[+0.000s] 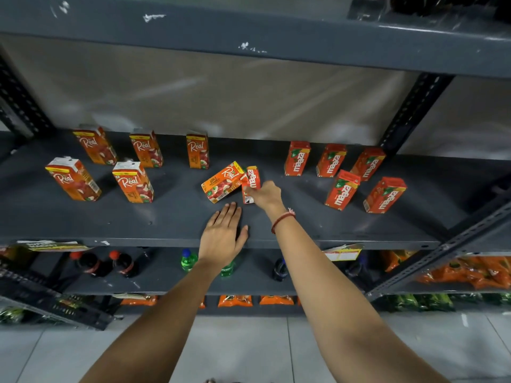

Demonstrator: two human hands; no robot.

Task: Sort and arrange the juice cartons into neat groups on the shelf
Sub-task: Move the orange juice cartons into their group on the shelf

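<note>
Head view: right hand (pixel 264 193) on Maaza carton (pixel 251 180)

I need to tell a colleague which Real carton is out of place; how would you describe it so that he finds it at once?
Look at the grey middle shelf, between the standing Real cartons on the left and the Maaza cartons on the right. Just beyond the flat left hand is the fallen Real carton. It alone lies on its side, against the Maaza carton in the right hand.

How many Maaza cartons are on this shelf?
6. Three stand in a back row on the right, two in front of them, and one mid-shelf in the right hand. None looks hidden.
</note>
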